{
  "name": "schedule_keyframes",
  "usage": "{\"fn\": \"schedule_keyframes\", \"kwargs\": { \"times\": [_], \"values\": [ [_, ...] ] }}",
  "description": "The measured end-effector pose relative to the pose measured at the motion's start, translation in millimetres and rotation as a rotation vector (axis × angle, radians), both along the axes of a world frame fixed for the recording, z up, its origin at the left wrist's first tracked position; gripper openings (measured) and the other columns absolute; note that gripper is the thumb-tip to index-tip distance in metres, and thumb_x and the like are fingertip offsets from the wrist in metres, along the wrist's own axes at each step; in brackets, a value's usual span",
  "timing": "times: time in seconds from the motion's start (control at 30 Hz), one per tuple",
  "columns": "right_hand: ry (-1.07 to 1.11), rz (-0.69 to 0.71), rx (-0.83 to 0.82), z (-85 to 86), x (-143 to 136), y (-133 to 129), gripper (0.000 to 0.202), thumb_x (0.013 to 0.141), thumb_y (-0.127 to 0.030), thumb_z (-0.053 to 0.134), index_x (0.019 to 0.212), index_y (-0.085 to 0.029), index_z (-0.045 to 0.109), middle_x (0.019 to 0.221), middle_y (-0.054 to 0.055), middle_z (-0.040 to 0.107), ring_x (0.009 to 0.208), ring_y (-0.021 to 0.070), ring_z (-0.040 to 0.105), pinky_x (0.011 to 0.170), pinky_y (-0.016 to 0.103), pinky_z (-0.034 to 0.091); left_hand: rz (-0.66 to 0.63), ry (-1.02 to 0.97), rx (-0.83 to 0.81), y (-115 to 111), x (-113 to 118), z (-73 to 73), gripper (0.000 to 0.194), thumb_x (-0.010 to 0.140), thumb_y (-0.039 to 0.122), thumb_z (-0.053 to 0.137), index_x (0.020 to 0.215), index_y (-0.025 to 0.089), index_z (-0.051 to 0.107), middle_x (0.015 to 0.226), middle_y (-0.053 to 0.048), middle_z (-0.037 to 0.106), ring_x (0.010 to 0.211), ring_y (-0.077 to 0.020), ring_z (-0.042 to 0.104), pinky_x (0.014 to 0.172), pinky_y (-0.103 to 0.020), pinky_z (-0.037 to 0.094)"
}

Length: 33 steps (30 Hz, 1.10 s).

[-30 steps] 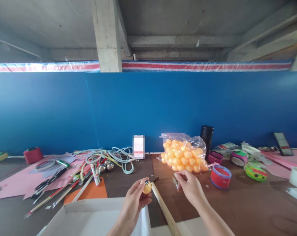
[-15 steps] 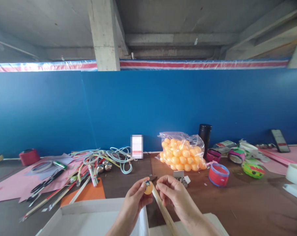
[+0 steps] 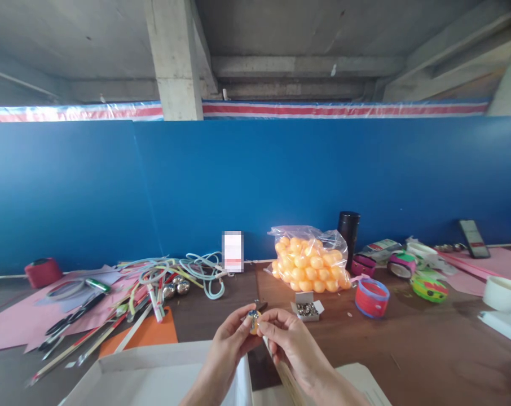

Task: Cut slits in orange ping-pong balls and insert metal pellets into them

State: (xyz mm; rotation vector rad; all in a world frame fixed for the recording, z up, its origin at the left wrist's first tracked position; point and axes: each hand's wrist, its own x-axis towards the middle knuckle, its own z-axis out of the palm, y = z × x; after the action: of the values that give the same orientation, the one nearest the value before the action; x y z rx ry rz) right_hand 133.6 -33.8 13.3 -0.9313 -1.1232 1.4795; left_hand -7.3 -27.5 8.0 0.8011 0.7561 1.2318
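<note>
My left hand (image 3: 228, 344) grips an orange table tennis ball (image 3: 254, 330) between thumb and fingers. A shiny silver piece (image 3: 254, 316) sits on the ball's upper side; its kind is unclear. Close against the ball's right side, the thumb and forefinger of my right hand (image 3: 287, 341) are pinched together. Whatever they hold, if anything, is too small or hidden to name. Under my right hand runs a wooden stick (image 3: 283, 369), partly covered. Just beyond that hand stands a small open box (image 3: 308, 317) of shiny metal pieces.
A clear bag of orange balls (image 3: 310, 265) stands at the back, beside a black cylinder (image 3: 349, 231). Tape rolls (image 3: 371, 297) lie to the right. Tubing (image 3: 211, 270), scissors (image 3: 65, 324) and sticks crowd the left. A white tray (image 3: 154, 369) lies in front.
My right hand has moved left, bringing its pinched fingertips from beside the ball up against it. My left hand still holds the ball. The view has shifted slightly to the right.
</note>
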Motion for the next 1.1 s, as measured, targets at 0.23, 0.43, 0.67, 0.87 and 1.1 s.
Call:
{"fn": "schedule_keyframes", "kwargs": {
  "times": [0.23,0.43,0.67,0.87,1.1],
  "values": [
    [0.01,-0.026,-0.032,-1.2,0.2,1.9,0.023,0.07,-0.036,0.07,0.076,-0.016,0.059,0.048,-0.007,0.049,0.038,0.0037,0.034,0.033,0.013,0.026,0.002,0.006,-0.001,-1.4,-0.4,4.3,0.037,0.067,0.03,0.069,0.1,0.014,0.064,0.09,-0.01,0.068,0.075,-0.0158,0.063,0.076,-0.031,0.049],
    [-0.006,-0.025,-0.04,-1.5,0.6,3.0,0.023,0.07,-0.036,0.07,0.076,-0.016,0.059,0.042,-0.009,0.044,0.036,0.0035,0.032,0.032,0.014,0.021,0.041,0.032,0.014,2.9,0.4,-4.3,0.042,0.063,0.035,0.071,0.098,0.015,0.065,0.09,-0.01,0.068,0.072,-0.0157,0.062,0.074,-0.031,0.05],
    [-0.03,-0.018,-0.074,-1.4,1.7,3.4,0.025,0.068,-0.037,0.071,0.075,-0.016,0.057,0.042,-0.009,0.043,0.036,0.0029,0.028,0.033,0.015,0.015,0.07,0.105,0.016,7.9,1.4,-11.7,0.048,0.058,0.042,0.073,0.098,0.016,0.066,0.087,-0.01,0.068,0.073,-0.0179,0.063,0.071,-0.032,0.05],
    [-0.018,0.018,-0.109,-5.9,5.0,5.2,0.026,0.07,-0.038,0.069,0.072,-0.017,0.055,0.044,-0.009,0.043,0.037,0.0028,0.028,0.035,0.016,0.011,0.075,0.147,0.024,6.1,1.2,-10.0,0.048,0.058,0.043,0.072,0.097,0.016,0.066,0.09,-0.01,0.068,0.072,-0.0169,0.062,0.067,-0.03,0.05],
    [0.014,0.038,-0.109,-9.5,6.2,7.6,0.024,0.071,-0.036,0.069,0.071,-0.016,0.055,0.045,-0.008,0.043,0.039,0.0031,0.028,0.036,0.017,0.011,0.052,0.145,0.038,-0.5,0.5,0.9,0.046,0.06,0.042,0.071,0.097,0.016,0.066,0.086,-0.009,0.067,0.073,-0.0175,0.062,0.071,-0.032,0.05]
  ]
}}
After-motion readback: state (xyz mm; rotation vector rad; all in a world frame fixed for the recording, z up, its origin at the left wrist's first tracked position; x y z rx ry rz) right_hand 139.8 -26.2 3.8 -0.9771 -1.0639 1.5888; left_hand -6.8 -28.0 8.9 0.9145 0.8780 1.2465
